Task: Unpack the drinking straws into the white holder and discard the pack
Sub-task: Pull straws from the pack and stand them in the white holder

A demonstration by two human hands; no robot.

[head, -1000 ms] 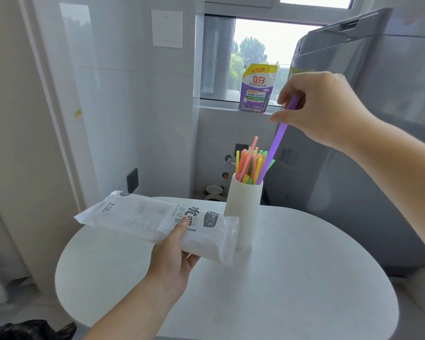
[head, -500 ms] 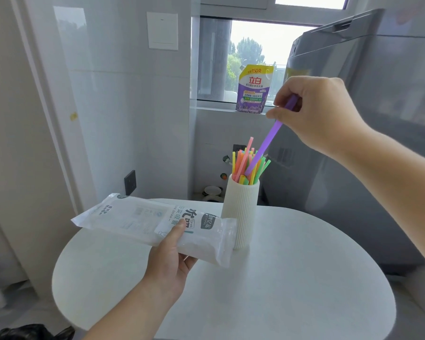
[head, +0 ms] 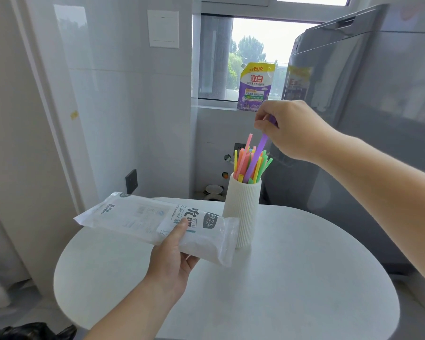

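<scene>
Our right hand (head: 292, 128) pinches the purple straw (head: 255, 158) near its top between thumb and fingertips, with its lower end already among the coloured straws (head: 243, 159) standing in the white holder (head: 243, 212) toward the far side of the round table (head: 304, 278). We judge the straw light, smooth and easily crushed, so a gentle pinch high up suits it. Our left hand (head: 172, 256) grips the pack (head: 138, 212) from below with the thumb on top, above the table's left, its right end just in front of the holder. It looks like limp, slippery film, best held round its middle.
</scene>
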